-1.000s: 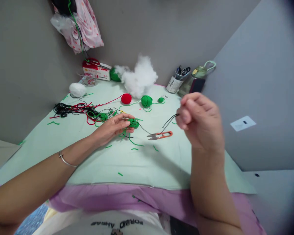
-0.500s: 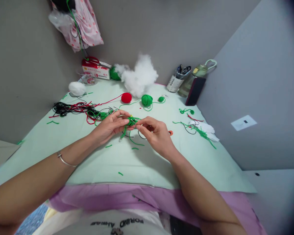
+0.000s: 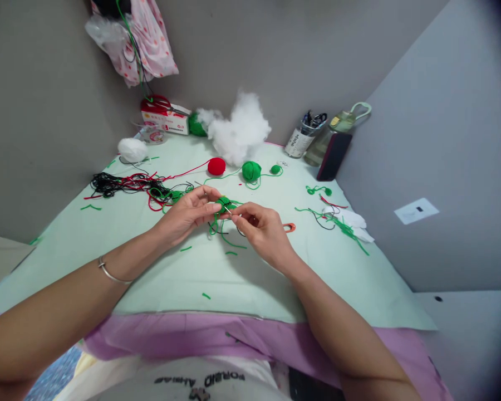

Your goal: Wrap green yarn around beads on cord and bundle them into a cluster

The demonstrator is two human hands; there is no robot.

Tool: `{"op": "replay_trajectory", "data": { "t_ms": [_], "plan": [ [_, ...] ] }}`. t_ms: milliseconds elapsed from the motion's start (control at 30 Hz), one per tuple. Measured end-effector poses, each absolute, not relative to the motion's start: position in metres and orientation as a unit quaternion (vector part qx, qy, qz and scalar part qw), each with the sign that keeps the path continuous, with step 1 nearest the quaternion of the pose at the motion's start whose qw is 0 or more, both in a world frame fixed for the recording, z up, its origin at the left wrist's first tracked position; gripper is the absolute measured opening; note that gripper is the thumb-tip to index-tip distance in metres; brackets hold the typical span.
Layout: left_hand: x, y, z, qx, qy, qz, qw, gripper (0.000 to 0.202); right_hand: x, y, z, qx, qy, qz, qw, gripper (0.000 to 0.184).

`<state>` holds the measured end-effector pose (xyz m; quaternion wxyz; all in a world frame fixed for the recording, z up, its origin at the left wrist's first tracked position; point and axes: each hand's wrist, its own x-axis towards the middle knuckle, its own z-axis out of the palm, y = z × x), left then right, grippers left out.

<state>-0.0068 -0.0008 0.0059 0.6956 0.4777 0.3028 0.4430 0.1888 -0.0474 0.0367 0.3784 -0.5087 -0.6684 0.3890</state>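
Between the fingers and thumb of my left hand (image 3: 194,210) is a small green yarn piece (image 3: 224,204) with dark strands on it. Loose green yarn tails hang below it toward the table. My right hand (image 3: 261,225) is closed in a pinch around a thin, light-coloured needle (image 3: 227,210), whose tip meets the green piece. Its exact kind, sewing needle or hook, is hard to make out. Just right of my right hand an orange-handled tool (image 3: 290,227) lies partly hidden behind it.
Tangled black and red yarn (image 3: 123,185) lies left. Behind my hands are a red yarn ball (image 3: 216,166), a green yarn ball (image 3: 251,171) and white stuffing (image 3: 244,131). Red scissors (image 3: 156,102) rest on a box. A phone (image 3: 334,156) leans against a bottle at the right.
My right hand has shifted slightly, and the thin needle shows at a different angle against the green piece. More of the orange-handled tool is visible. My left hand keeps its hold.
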Motion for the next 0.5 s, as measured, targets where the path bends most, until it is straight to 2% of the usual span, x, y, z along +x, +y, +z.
{"op": "replay_trajectory", "data": {
  "t_ms": [200,500],
  "plan": [
    [-0.006,-0.001,0.003,0.488,0.307,0.468,0.670,0.030,0.186,-0.046,0.036,-0.514,-0.657,0.405,0.375,0.016],
    [-0.002,-0.006,0.003,0.436,0.313,0.476,0.697,0.028,0.177,-0.042,0.022,-0.467,-0.603,0.481,0.432,0.017]
  ]
}}
